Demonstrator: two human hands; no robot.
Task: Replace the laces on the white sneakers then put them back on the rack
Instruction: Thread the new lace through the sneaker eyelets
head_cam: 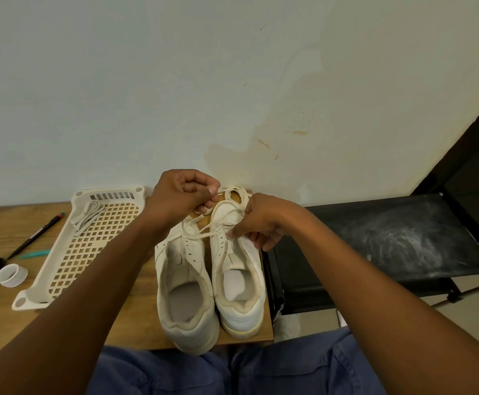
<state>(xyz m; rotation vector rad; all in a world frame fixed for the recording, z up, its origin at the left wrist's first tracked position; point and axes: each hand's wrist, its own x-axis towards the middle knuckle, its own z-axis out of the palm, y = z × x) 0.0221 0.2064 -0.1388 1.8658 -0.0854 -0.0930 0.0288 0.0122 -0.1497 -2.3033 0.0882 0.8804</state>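
A pale plaster wall (147,95), matte and marked with yellowish stains, fills the upper half of the view. Below it sits a wooden table (10,223) with a warm, visible grain, and to its right a black metal-framed rack (389,246) whose dark shelf is smeared with whitish dust. A cream plastic tray (70,260), rectangular with rounded corners and a lattice of small square holes, lies slanted on the table; a bundle of pale flat laces (85,216) rests in its far end.

Two white sneakers stand side by side at the table's right edge, heels toward the person, their collars lined with beige padding. The left sneaker (184,286) has perforated leather and a lace crossing its front eyelets; the right sneaker (236,269), touching it, has a smooth upper and a yellowed sole rim.

The left hand (184,195) is curled, pinching a cream lace (195,233) above the toes. The right hand (261,220) pinches the lace at the right sneaker's eyelets, fingers bent. More lace (236,192) loops beyond the toes.

Left of the tray lie a roll of white tape (11,275), a black pen (37,235) and a teal pen (34,254)
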